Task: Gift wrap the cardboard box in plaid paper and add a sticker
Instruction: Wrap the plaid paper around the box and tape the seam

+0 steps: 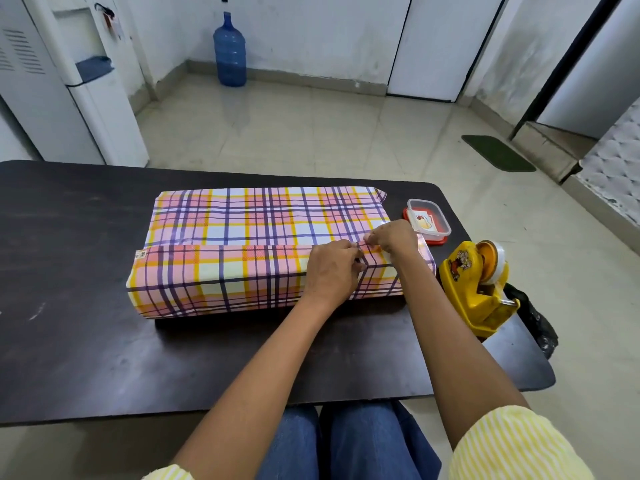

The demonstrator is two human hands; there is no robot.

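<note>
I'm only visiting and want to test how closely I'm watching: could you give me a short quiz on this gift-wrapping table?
1. True or false: the yellow tape dispenser stands to the left of the parcel in plaid paper.
2. Where are the left hand and right hand working? A) at the paper's seam, near the parcel's right end; B) at its left end; C) on the clear container.
3. What colour is the large bottle on the floor?
Key: 1 false, the dispenser is to the right; 2 A; 3 blue.
</note>
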